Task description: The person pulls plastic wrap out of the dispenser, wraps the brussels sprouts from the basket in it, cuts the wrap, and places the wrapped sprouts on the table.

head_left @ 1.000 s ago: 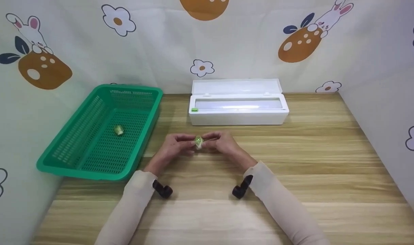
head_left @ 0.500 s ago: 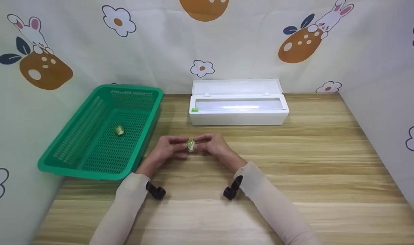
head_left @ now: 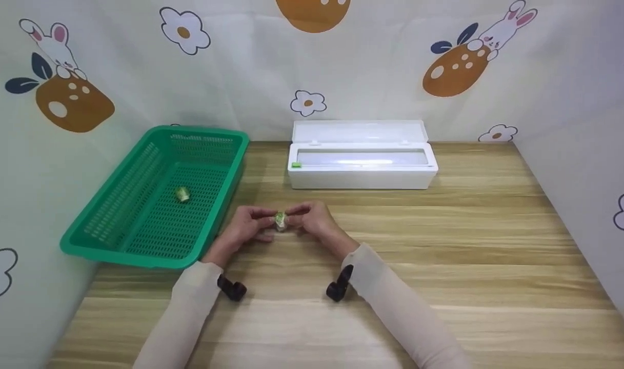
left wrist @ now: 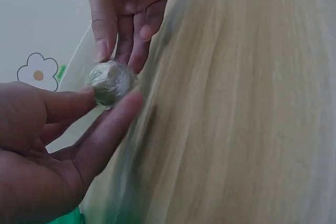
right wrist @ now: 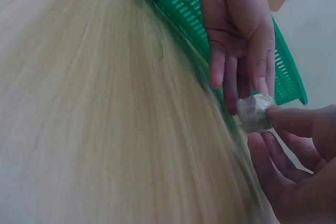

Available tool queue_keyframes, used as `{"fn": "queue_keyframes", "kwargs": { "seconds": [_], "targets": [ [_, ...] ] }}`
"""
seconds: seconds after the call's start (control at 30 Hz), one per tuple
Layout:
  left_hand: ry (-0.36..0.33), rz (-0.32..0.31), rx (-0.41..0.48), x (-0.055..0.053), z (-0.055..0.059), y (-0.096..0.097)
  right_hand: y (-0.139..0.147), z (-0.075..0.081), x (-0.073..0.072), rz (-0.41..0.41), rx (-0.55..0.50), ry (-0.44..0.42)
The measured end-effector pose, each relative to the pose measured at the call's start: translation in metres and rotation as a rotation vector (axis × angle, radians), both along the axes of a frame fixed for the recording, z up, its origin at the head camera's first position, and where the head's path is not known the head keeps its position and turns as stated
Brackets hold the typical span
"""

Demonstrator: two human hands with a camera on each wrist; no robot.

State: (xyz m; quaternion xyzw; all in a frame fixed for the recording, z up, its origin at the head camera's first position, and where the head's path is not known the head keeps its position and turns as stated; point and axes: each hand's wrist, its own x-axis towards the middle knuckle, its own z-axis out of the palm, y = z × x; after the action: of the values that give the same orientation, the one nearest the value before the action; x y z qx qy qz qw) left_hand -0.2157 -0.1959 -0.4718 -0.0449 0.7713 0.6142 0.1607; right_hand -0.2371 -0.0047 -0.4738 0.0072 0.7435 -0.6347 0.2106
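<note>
Between my hands is a small green-and-white vegetable (head_left: 281, 221), like a miniature cabbage, wrapped in wrinkled, shiny clear film (left wrist: 112, 82). My left hand (head_left: 248, 225) pinches it between thumb and fingers from the left. From the other side, my right hand (head_left: 317, 223) pinches it with thumb and fingertips, as the right wrist view shows. Both hands are a little above the table, in front of the white box. A similar small green-and-white vegetable (head_left: 182, 194) lies inside the green basket (head_left: 76, 248).
A white cling film dispenser (head_left: 363, 179) stands at the back with its lid (head_left: 360, 131) raised; a green slider (head_left: 296, 165) sits at its left end. The basket is on the left of the wooden table (head_left: 476, 246). Patterned cloth surrounds the table's back and sides.
Both hands have moved left and slightly nearer with the wrapped vegetable between them. It has turned a little. The basket and dispenser have stayed put.
</note>
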Motion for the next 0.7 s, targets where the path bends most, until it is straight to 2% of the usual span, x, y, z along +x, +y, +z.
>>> {"fn": "queue_keyframes", "kwargs": {
  "seconds": [0.23,0.47,0.7],
  "targets": [
    [-0.01,0.039,-0.026,0.0,0.001,0.001,-0.004,0.001,0.0,-0.006,0.024,-0.002],
    [-0.001,0.035,-0.035,-0.001,0.001,-0.005,-0.014,0.0,0.0,-0.022,0.003,-0.016],
    [-0.01,0.063,-0.044,0.001,0.0,-0.01,-0.021,-0.002,0.0,-0.03,0.004,-0.003]
  ]
}}
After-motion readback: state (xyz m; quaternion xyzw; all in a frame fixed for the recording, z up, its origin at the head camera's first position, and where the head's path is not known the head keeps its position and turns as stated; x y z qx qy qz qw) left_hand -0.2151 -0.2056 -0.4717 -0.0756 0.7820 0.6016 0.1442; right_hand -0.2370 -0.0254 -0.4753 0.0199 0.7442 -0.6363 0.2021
